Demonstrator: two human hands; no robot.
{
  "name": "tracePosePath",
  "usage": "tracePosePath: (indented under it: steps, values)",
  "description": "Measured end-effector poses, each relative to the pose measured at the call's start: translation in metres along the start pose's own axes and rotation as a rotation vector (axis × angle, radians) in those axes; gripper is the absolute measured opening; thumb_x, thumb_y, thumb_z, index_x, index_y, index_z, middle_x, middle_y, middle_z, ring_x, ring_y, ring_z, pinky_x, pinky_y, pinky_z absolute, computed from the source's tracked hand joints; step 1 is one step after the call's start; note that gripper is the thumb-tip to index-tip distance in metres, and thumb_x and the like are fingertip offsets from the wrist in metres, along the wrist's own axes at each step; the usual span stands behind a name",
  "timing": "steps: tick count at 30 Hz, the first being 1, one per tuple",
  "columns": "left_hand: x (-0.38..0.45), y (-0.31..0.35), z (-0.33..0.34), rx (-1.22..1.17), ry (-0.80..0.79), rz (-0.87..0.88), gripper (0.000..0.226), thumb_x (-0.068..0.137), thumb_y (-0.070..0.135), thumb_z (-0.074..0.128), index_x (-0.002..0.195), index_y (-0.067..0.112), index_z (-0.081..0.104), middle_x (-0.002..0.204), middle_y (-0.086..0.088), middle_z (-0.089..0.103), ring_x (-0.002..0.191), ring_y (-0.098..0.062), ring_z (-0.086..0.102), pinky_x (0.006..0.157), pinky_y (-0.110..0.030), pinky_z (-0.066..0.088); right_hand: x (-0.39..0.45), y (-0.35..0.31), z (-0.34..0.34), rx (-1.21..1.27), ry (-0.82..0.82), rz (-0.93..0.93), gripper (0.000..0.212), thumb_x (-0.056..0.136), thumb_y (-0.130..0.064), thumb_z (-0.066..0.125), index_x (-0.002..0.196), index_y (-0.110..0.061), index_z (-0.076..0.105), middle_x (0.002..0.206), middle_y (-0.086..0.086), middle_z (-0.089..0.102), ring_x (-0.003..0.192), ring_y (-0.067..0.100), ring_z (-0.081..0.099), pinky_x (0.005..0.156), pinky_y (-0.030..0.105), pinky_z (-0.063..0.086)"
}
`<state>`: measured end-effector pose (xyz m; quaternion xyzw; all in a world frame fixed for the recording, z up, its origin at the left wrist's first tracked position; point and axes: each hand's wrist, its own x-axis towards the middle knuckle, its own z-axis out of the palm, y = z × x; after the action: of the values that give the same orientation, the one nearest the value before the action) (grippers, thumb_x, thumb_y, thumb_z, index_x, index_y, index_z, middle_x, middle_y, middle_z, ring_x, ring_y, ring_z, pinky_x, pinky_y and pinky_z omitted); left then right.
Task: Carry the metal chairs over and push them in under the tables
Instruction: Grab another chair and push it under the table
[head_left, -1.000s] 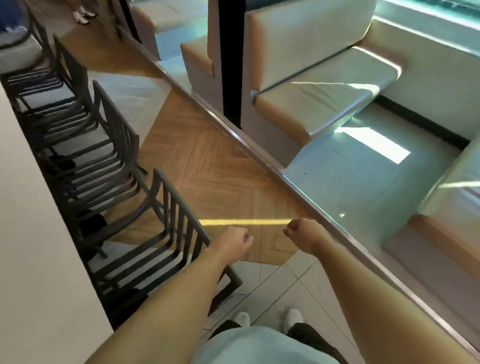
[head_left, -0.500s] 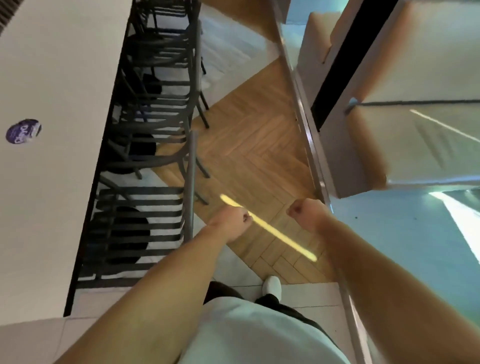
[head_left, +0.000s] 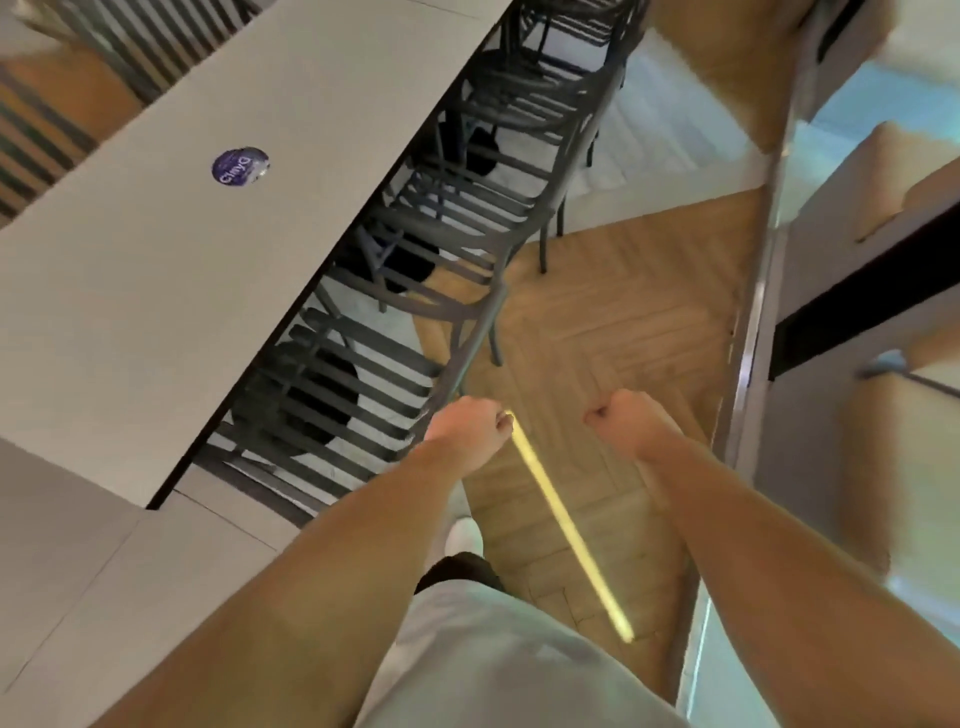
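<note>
Both hands are closed into fists and hold nothing. I see the left hand (head_left: 470, 426) just beside the top rail of the nearest metal chair (head_left: 363, 374), which is pushed under the long table (head_left: 156, 270); the right hand (head_left: 626, 418) is farther from the table, over the wooden floor (head_left: 623, 312).

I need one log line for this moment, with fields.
left hand: fist, empty | right hand: fist, empty | nearest chair: under table | carrying: nothing
</note>
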<state>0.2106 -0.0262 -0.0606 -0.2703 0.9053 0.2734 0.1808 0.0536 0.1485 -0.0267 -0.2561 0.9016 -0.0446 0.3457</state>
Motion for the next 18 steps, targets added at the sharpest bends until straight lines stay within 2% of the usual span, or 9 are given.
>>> tracePosePath:
  steps: [4,8,12,18]
  values:
    - [0.027,-0.012,-0.033,-0.061,0.087,-0.047,0.038,0.105,0.045,0.04,0.102,0.018,0.066,0.092,-0.005,0.069,0.085,-0.027,0.066,0.077,-0.041,0.057,0.039,-0.042,-0.024,-0.031,0.006,-0.103,0.031,0.099,-0.038,0.054,0.115,-0.024,0.077,0.11,0.011,0.075,0.104,0.033,0.069,0.088,0.036,0.054]
    - [0.034,-0.031,-0.056,-0.082,0.154,-0.115,0.036,0.107,0.044,0.037,0.111,0.022,0.065,0.087,0.001,0.067,0.076,-0.022,0.063,0.063,-0.035,0.05,0.071,-0.076,-0.044,-0.047,-0.01,-0.234,0.029,0.101,-0.037,0.056,0.112,-0.02,0.077,0.105,0.007,0.077,0.1,0.028,0.07,0.088,0.035,0.055]
    - [0.029,-0.051,-0.058,-0.17,0.155,-0.25,0.038,0.108,0.043,0.038,0.122,0.022,0.067,0.096,-0.002,0.071,0.084,-0.024,0.067,0.08,-0.043,0.06,0.1,-0.111,-0.06,-0.067,-0.062,-0.379,0.025,0.101,-0.037,0.057,0.109,-0.022,0.076,0.102,0.002,0.077,0.1,0.024,0.069,0.092,0.037,0.055]
    - [0.03,-0.042,-0.048,-0.253,0.249,-0.459,0.038,0.109,0.041,0.037,0.126,0.019,0.064,0.108,-0.007,0.07,0.095,-0.028,0.066,0.087,-0.046,0.057,0.145,-0.148,-0.075,-0.185,-0.178,-0.567,0.033,0.098,-0.045,0.063,0.122,-0.024,0.071,0.119,0.003,0.073,0.111,0.025,0.066,0.101,0.042,0.052]
